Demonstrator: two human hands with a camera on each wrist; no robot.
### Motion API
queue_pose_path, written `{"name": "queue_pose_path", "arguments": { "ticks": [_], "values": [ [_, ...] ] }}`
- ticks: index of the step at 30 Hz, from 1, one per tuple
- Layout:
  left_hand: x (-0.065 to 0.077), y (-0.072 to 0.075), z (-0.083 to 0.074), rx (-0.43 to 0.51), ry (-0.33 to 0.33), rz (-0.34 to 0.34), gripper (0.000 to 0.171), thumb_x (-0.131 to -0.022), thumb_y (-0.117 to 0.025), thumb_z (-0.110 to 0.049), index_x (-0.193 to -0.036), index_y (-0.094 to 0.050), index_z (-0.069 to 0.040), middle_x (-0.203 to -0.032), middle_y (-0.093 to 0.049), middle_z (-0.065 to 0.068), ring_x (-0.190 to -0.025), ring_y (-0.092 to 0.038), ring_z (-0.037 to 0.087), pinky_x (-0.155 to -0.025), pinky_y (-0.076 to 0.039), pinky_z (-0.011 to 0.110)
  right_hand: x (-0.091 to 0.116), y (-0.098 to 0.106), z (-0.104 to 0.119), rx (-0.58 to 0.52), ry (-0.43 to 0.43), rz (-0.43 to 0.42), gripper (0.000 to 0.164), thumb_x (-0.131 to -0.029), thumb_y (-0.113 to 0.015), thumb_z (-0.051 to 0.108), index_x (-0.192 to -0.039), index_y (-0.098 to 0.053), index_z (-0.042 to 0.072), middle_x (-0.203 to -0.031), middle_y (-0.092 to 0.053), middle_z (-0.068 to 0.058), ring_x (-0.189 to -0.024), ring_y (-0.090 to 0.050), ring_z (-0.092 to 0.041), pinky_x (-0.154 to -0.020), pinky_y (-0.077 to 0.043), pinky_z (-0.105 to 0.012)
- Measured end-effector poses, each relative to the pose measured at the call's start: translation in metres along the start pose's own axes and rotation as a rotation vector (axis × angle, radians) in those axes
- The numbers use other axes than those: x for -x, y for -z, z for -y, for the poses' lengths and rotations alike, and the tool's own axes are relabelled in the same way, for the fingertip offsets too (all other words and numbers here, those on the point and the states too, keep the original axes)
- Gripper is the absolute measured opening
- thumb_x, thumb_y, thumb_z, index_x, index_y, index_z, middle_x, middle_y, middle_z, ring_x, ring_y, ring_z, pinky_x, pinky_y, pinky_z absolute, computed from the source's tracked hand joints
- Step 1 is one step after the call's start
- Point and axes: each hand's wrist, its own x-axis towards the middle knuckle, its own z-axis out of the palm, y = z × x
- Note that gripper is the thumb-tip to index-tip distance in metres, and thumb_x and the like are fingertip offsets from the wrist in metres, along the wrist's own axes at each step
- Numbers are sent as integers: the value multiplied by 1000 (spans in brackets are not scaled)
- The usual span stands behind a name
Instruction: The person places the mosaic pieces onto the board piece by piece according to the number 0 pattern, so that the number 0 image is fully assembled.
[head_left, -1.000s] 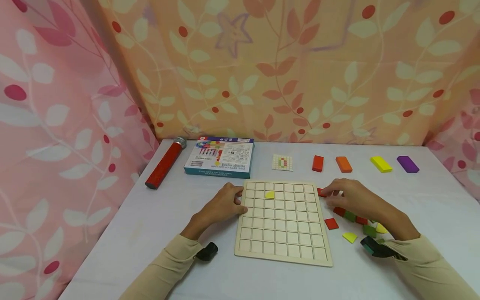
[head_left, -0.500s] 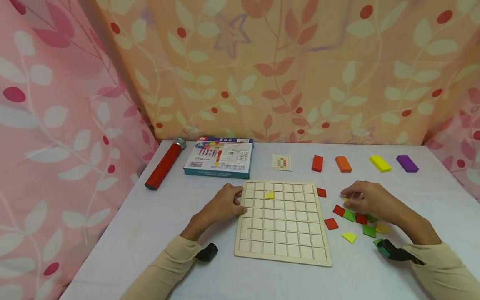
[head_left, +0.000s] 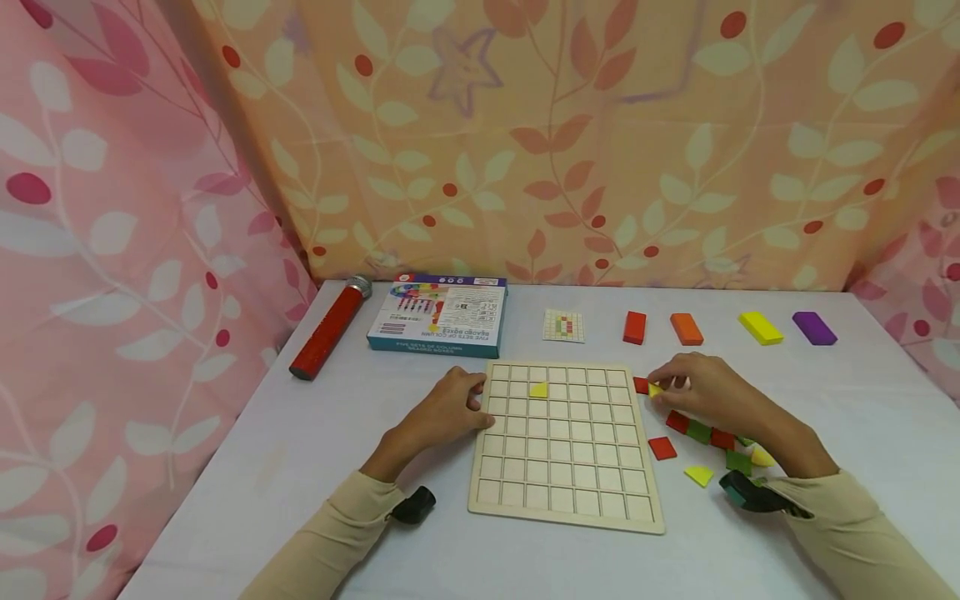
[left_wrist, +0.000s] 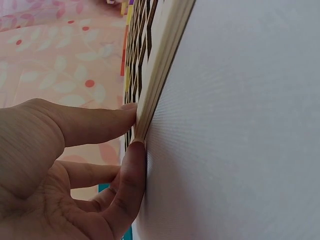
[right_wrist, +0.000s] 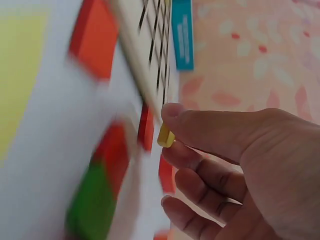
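Observation:
A pale wooden grid board point(head_left: 566, 450) lies on the table with one yellow quarter-round tile point(head_left: 539, 390) in an upper-left cell. My left hand point(head_left: 450, 400) pinches the board's left edge. In the left wrist view the thumb point(left_wrist: 100, 125) lies on the top face and a finger presses at the side. Just off the board's right edge, my right hand point(head_left: 701, 387) pinches a small yellow tile point(right_wrist: 165, 136) between thumb and forefinger. Beside that tile lies a red square tile point(head_left: 641, 385), partly overlapped by it in the head view.
Red and green tiles point(head_left: 699, 431) lie in a loose group under the right wrist, with a red square point(head_left: 662, 448) and a yellow tile point(head_left: 699, 476) nearer the board. Behind are a boxed set point(head_left: 442, 317), a pattern card point(head_left: 564, 326), a red microphone-like stick point(head_left: 330, 329) and several coloured blocks point(head_left: 687, 329).
My right hand went from the red tile rightward to a yellow tile, then came back left to the board's edge with it pinched. The left hand stayed on the board.

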Motion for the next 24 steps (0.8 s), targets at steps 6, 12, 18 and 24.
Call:
{"name": "queue_pose_path", "arguments": {
  "ticks": [6, 12, 18, 24],
  "values": [
    [1, 0, -1, 7, -2, -1, 72, -90, -85, -11, -151, -51, 6, -116, -53, 11, -99, -56, 19, -86, -50, 35, -24, -16, 30, -56, 98, -2, 32, -90, -86, 22, -115, -79, 3, -94, -69, 3, -89, -57, -17, -73, -49, -27],
    [0, 1, -2, 12, -8, -2, 71, -90, -85, -10, -150, -52, 7, -115, -53, 11, -99, -56, 18, -86, -50, 34, -47, -35, 51, -62, 161, 24, 28, -90, -86, 21, -112, -80, 4, -93, -68, 2, -88, -58, -16, -76, -50, -30],
    [0, 0, -1, 15, -5, -1, 72, -90, -85, -11, -151, -51, 7, -116, -52, 12, -100, -56, 19, -87, -51, 35, -57, -44, 61, -69, 158, 64, 27, -91, -84, 17, -114, -80, 4, -98, -68, 0, -93, -56, -18, -82, -50, -35],
    [0, 0, 0, 17, -3, -1, 72, -90, -85, -11, -151, -51, 6, -116, -52, 12, -100, -56, 19, -87, -51, 35, -57, -45, 65, -72, 128, 70, 27, -91, -84, 15, -116, -80, 4, -98, -69, -1, -94, -57, -20, -83, -50, -36]
  ]
}}
